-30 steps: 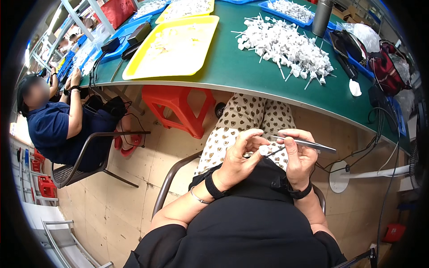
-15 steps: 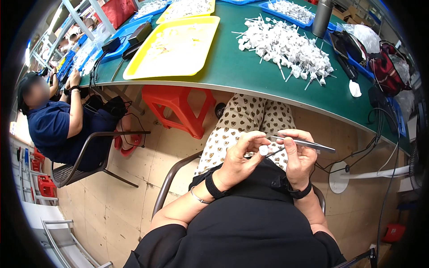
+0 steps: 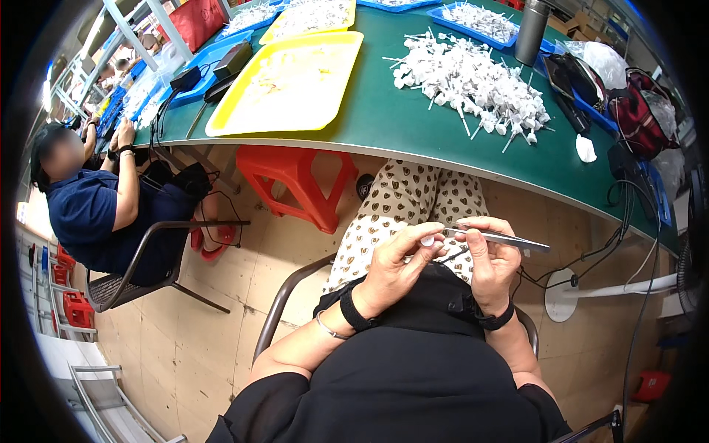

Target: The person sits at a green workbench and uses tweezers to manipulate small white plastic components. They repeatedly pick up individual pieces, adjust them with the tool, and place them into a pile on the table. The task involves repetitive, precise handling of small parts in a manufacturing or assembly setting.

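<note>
Above my lap, my left hand [image 3: 399, 264] pinches a small white plastic piece [image 3: 427, 241] between thumb and fingers; most of it is hidden by the fingertips. My right hand [image 3: 491, 258] is closed round a pair of metal tweezers [image 3: 509, 240]. The tweezers' tips point left, close to the white piece, and their back end sticks out to the right. Whether the tips touch the piece, I cannot tell. On the green table [image 3: 369, 111] ahead lies a heap of similar white pieces [image 3: 473, 85] with thin stems.
A yellow tray [image 3: 340, 88] with small scraps lies left of the heap. Behind are a blue tray [image 3: 484, 38] of white pieces and a grey bottle [image 3: 532, 33]. A red stool [image 3: 295, 166] stands under the table. At left sits another person [image 3: 92, 192].
My left fingers have closed further over the white piece, which has turned and shows less. The tweezers have shifted slightly left.
</note>
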